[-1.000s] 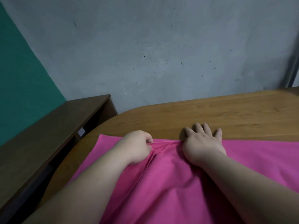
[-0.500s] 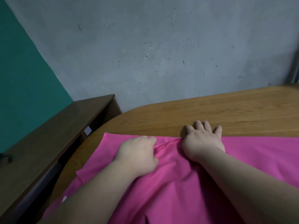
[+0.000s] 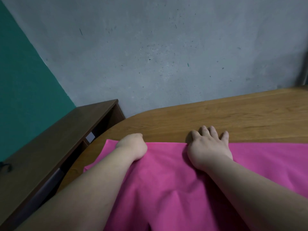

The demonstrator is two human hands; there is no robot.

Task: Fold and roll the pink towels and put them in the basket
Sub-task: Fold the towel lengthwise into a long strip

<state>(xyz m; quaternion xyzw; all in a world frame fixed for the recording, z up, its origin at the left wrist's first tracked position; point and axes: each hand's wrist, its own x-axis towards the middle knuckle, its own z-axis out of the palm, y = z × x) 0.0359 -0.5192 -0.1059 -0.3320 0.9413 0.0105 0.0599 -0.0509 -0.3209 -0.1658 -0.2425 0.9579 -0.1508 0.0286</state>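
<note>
Found a bright pink cloth towel (image 3: pixel 166 180) spread over the near part of a brown wooden tabletop (image 3: pixel 233 114), its far hem running straight from left to right and its left corner stopping short of the rounded tabletop edge. Saw both bare forearms reaching out over the cloth. Found the left grip (image 3: pixel 133 145) set on the far hem near the towel's left corner, knuckles up and fingers curled under out of sight; could not tell a hold on the cloth from a bare fist resting on it. Found the right grip (image 3: pixel 208 147) flat and unclenched, heel of the palm pressing the hem down, spread fingers (image 3: pixel 213 132) lying on bare wood just beyond it. Noted the hem lying smooth between the two, with soft creases in the cloth nearer the body. Noted a dark brown wooden shelf unit (image 3: pixel 58 139) beside the tabletop on the left, with a small white label (image 3: pixel 90 136) in one of its openings. Saw a speckled grey concrete wall (image 3: pixel 166 55) behind and a teal painted wall (image 3: pixel 21 80) at the left
</note>
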